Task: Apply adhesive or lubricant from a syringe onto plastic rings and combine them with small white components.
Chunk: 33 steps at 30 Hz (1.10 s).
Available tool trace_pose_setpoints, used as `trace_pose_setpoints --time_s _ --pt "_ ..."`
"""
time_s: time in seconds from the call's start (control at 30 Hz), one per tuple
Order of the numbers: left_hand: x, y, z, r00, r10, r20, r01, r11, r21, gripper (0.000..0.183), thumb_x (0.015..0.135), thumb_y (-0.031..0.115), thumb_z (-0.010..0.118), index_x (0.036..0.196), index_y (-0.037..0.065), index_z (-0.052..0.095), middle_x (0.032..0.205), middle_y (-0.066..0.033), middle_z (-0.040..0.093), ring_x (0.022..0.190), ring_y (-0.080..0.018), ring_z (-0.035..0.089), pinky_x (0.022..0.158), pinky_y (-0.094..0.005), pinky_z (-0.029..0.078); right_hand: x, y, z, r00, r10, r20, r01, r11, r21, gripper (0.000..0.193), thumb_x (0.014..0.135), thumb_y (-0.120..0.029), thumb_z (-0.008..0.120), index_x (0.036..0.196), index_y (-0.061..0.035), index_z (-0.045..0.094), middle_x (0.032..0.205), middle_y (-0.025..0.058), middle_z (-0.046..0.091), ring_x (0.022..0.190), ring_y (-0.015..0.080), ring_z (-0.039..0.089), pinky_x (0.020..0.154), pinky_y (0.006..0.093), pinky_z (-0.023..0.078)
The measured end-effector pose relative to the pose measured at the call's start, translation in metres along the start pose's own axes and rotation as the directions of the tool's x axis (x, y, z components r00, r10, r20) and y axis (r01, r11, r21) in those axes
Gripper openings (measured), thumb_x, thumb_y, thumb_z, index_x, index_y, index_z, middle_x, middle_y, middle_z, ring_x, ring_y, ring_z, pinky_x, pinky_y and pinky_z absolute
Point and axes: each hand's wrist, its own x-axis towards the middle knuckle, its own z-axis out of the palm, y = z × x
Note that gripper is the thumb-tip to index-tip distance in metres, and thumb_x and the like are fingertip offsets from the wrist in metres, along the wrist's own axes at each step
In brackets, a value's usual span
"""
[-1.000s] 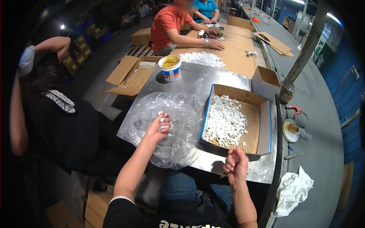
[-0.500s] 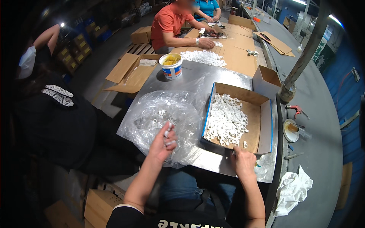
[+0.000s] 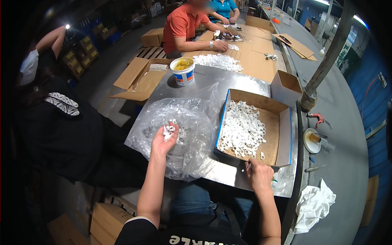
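Observation:
Several small white ring-shaped pieces [image 3: 168, 131] rest in my left hand [image 3: 162, 143], palm up with the fingers curled around them. It is over the mouth of a clear plastic bag [image 3: 196, 153], where more of these pieces lie. My right hand [image 3: 260, 176] is closed by the near edge of a shallow cardboard box [image 3: 279, 134] with blue edges. A thin thing with a blue-green tip [image 3: 275, 180] sticks out beside that hand; what the fingers grip is mostly hidden. A heap of white rings [image 3: 241, 126] fills the box's left side.
A white bucket of yellow paste [image 3: 183, 75] stands behind the bag. A small open carton [image 3: 287, 87] adjoins the box. To the right are a post [image 3: 328, 61], a dish [image 3: 312, 141] and a white cloth [image 3: 313, 206]. Co-workers [image 3: 179, 34] sit at the far end; another person stands left.
My left hand has moved up and slightly left, turning its palm up with the white rings now showing in it. My right hand has shifted a little left.

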Motion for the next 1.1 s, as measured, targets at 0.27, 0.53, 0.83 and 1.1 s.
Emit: trace_pose_setpoints --time_s 0.27,0.53,0.83,1.1 --pt "0.029 0.015 -0.018 0.928 -0.275 0.251 0.311 0.943 -0.119 0.031 0.096 0.028 0.037 0.095 0.000 0.050 0.083 -0.0082 0.060 0.056 -0.0115 0.050 0.049 -0.0239 0.040 0.003 -0.002 -0.004 1.000 -0.028 0.001 0.028 0.999 0.015 0.011 0.077 -0.018 0.064 0.075 -0.0088 0.059 0.059 0.0126 0.059 0.052 0.0313 0.059 0.049 0.0402 0.046" --pt "0.001 -0.011 -0.005 1.000 0.010 -0.005 -0.009 0.975 0.224 0.023 0.090 0.026 0.055 0.104 0.008 0.056 0.077 0.0031 0.056 0.049 -0.0038 0.038 0.040 -0.0190 0.024 -0.004 0.001 -0.002 0.999 -0.026 -0.020 0.026 1.000 0.008 0.013 0.079 -0.018 0.062 0.074 -0.0081 0.055 0.059 0.0130 0.059 0.051 0.0315 0.058 0.048 0.0410 0.046" --pt "-0.069 -0.061 0.019 0.731 0.410 0.546 -0.528 -0.167 0.833 0.018 0.080 0.016 0.069 0.088 0.001 0.065 0.066 0.0017 0.058 0.054 -0.0021 0.046 0.048 -0.0175 0.035 -0.011 -0.013 -0.027 0.996 0.021 -0.082 -0.009 0.988 0.153 0.017 0.076 -0.016 0.068 0.089 -0.0067 0.062 0.064 0.0116 0.059 0.050 0.0302 0.057 0.048 0.0375 0.043" --pt "-0.116 -0.143 0.025 0.519 -0.048 0.853 -0.747 -0.511 0.426 0.011 0.071 0.004 0.074 0.078 0.001 0.065 0.068 -0.0033 0.064 0.058 -0.0071 0.057 0.052 -0.0210 0.042 -0.002 -0.063 -0.050 0.986 0.162 -0.049 -0.074 0.675 0.735 0.014 0.076 -0.005 0.068 0.088 0.0013 0.065 0.058 0.0006 0.053 0.050 0.0022 0.041 0.045 0.0179 0.030"
